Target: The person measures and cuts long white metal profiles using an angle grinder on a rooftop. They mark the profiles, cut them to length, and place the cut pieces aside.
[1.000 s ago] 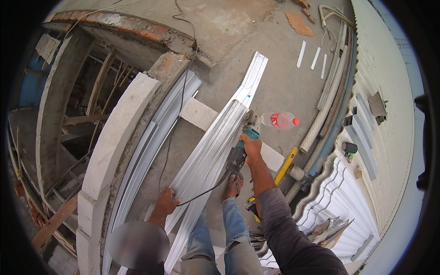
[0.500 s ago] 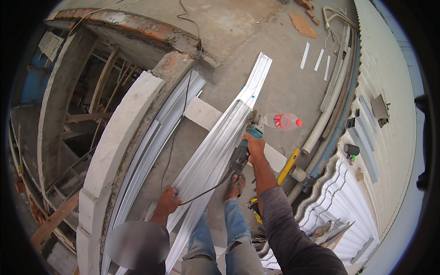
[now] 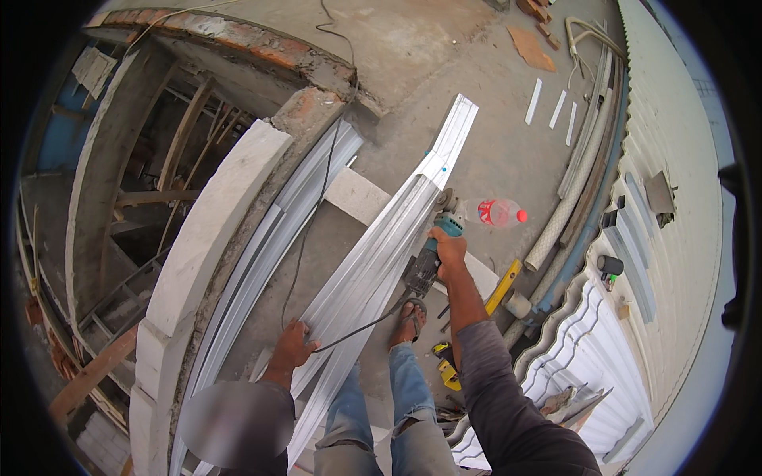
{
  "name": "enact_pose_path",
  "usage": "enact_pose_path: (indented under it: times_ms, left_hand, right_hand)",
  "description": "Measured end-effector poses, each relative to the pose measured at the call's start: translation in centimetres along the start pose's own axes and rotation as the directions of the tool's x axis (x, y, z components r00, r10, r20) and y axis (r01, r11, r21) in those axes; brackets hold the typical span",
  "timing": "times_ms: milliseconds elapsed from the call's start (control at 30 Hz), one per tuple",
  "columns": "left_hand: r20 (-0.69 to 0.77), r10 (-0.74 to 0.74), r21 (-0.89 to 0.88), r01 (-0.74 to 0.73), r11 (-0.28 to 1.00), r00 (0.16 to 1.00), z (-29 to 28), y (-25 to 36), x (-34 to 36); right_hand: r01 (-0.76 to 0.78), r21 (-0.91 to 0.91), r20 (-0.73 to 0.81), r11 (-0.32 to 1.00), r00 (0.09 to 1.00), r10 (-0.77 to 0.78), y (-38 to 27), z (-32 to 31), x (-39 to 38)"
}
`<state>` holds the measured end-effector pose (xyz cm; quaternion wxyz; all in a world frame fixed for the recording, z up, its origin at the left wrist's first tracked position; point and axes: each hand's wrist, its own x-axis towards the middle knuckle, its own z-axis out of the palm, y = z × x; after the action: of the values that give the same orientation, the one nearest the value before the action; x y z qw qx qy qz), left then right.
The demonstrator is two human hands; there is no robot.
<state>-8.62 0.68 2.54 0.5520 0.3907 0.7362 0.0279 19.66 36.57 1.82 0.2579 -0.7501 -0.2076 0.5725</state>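
My right hand [image 3: 448, 251] grips a teal and black angle grinder [image 3: 421, 271], whose disc [image 3: 444, 198] is at the right edge of long white metal channels [image 3: 365, 270]; whether it touches them I cannot tell. My left hand [image 3: 295, 341] grips the near part of the channels at their left edge, beside the grinder's black cord [image 3: 349, 337]. The channels lie across a pale block [image 3: 353, 194]. A plastic bottle with a red cap [image 3: 496, 213] lies right of the disc. My sandalled foot [image 3: 411, 321] is below the grinder.
More channels [image 3: 262, 246] lie along a block wall [image 3: 206, 214], beside an open drop with timber [image 3: 181, 135]. Pipes [image 3: 567, 206], a yellow level [image 3: 504, 285] and corrugated sheets [image 3: 579, 349] are at right. Thin white strips [image 3: 533, 101] and bricks [image 3: 536, 16] lie farther up.
The scene has shifted slightly to the right in the view, with the grinder and channels. My hands keep their grips.
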Motion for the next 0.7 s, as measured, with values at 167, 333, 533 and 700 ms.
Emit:
enact_pose_path:
  times_ms: [167,333,533,700]
  left_hand:
    - [-0.038,0.059,0.048,-0.057,0.997,0.998,0.5,-0.8,-0.1]
    - [-0.09,-0.041,-0.027,0.038,0.999,0.995,0.3,2.3,-0.1]
    - [-0.428,0.168,0.233,-0.071,0.97,0.888,1.8,10.5,0.4]
    - [-0.386,0.012,0.25,0.093,0.964,0.922,3.0,13.5,0.6]
  right_hand:
    - [0.061,0.06,0.041,0.996,0.997,-0.063,0.2,-1.1,-1.1]
    - [0.13,0.069,0.098,0.989,0.986,-0.136,-2.2,-6.1,-3.0]
    - [0.284,-0.227,0.195,0.932,0.95,-0.242,-6.0,-10.3,-1.2]
    - [0.177,-0.134,0.206,0.975,0.967,-0.147,-6.7,-13.0,-1.9]
